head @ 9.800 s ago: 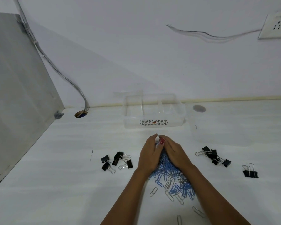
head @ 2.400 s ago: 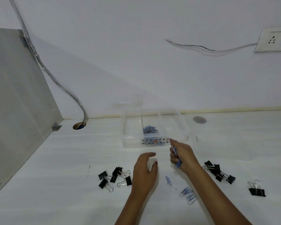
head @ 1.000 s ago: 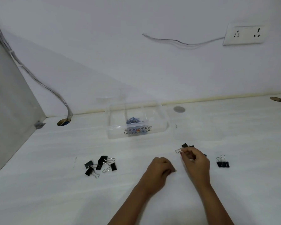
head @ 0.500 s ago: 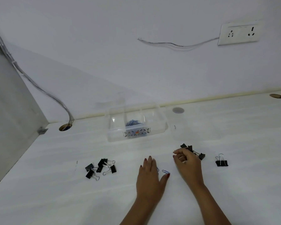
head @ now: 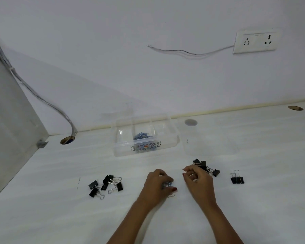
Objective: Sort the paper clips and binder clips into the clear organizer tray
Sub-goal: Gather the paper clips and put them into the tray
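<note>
Looking down at the white desk (head: 253, 199), I've got the left hand (head: 158, 188) curled shut around a few blue paper clips (head: 166, 184), with one silvery clip (head: 172, 195) lying loose just under the thumb. The right hand (head: 199, 180) is half curled beside the right bunch of binder clips (head: 205, 168), fingertips touching or nearly touching the wire handles; honestly can't tell if it has actually pinched one.

The clear tray (head: 173, 143) sits at the far middle of the desk, and its middle compartment already has a heap of blue clips (head: 141, 135). The side compartments look empty to me. Another bunch of binder clips (head: 105, 186) sits to the left, and a lone one (head: 237, 178) stands further right.

My take on handling: paper clips are light, thin and slippery, and they snag on each other, so pinching a small cluster beats chasing singles. Binder clips are stiff and chunkier. I'd grab them by the black body, since the wire handles flop and tangle with their neighbours.
</note>
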A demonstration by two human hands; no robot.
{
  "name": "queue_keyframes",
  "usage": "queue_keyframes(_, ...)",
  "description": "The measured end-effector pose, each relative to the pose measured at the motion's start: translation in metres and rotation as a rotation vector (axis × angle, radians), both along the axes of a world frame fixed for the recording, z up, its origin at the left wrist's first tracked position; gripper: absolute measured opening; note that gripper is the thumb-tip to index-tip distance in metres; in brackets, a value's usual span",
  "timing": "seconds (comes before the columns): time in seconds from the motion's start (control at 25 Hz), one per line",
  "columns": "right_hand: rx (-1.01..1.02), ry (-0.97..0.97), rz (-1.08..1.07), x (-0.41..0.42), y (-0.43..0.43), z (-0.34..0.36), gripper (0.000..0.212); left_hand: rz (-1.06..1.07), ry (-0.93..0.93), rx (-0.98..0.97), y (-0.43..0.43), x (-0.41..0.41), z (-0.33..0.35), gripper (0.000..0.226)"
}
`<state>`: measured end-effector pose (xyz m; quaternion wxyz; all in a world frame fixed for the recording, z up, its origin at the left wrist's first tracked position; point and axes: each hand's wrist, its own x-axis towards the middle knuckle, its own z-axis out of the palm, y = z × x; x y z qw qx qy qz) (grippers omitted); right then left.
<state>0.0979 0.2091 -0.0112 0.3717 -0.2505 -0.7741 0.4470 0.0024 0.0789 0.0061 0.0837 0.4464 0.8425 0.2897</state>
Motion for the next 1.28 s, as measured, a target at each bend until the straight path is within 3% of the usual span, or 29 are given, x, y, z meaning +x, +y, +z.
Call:
queue_keyframes(0.16,0.01,-0.004,0.006,0.0,0.001,0.001,0.02,-0.205,-0.041,-0.322,-0.008,-0.008,0.025,0.071)
queue_keyframes(0.28,-0.002,-0.002,0.002,0.0,0.001,0.001,0.019,-0.187,-0.041,-0.26,-0.003,-0.001,0.026,0.06)
queue_keyframes(0.52,-0.024,-0.006,-0.003,-0.002,-0.001,0.001,0.019,0.054,-0.084,-0.215,0.001,0.013,0.014,0.011)
queue_keyframes(0.64,-0.035,0.003,-0.013,-0.002,0.0,0.001,0.019,0.155,-0.142,-0.12,0.0,0.023,0.007,0.025)
queue_keyframes(0.88,-0.05,0.006,-0.022,-0.001,0.0,0.0,0.021,0.11,-0.136,-0.182,0.006,0.015,0.011,0.017)
queue_keyframes(1.08,0.128,-0.051,0.098,0.001,-0.007,0.0,0.019,0.249,-0.39,0.063,-0.009,-0.006,0.028,0.015)
queue_keyframes(1.12,0.183,-0.109,0.202,0.0,-0.012,0.0,0.023,0.281,-0.449,0.154,-0.011,-0.015,0.035,0.019)
queue_keyframes(1.2,0.336,-0.323,0.437,-0.002,-0.025,0.0,0.07,0.337,-0.524,0.339,-0.008,-0.036,0.054,0.021)
queue_keyframes(1.28,0.486,-0.468,0.548,-0.008,-0.033,-0.002,0.092,0.377,-0.495,0.477,0.006,-0.058,0.076,0.013)
